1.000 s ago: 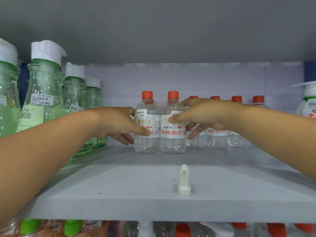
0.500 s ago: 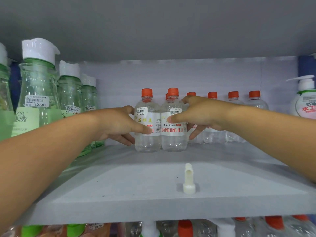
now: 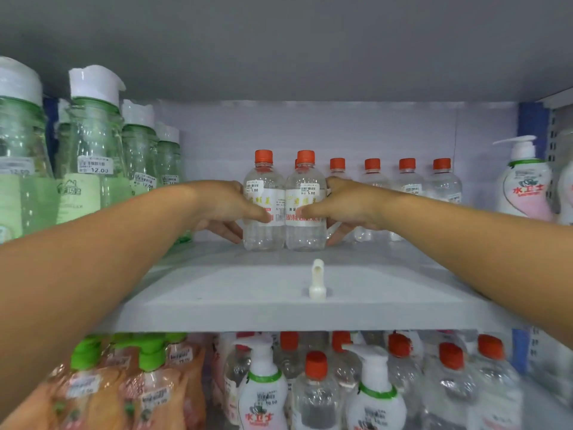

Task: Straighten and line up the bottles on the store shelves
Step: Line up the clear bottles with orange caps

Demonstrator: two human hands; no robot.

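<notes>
Each hand, left hand (image 3: 221,209) and right hand (image 3: 347,206), curls round one of two touching clear bottles (image 3: 283,203), probably to square them with the row (image 3: 406,181) on the right.

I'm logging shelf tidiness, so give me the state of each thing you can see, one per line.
Left hand: grips left front bottle.
Right hand: grips right front bottle.
Left front bottle: upright, capped.
Right front bottle: upright, capped, touching its neighbour.
Back row bottles: upright, capped.
Green bottles: upright, lids closed.
</notes>
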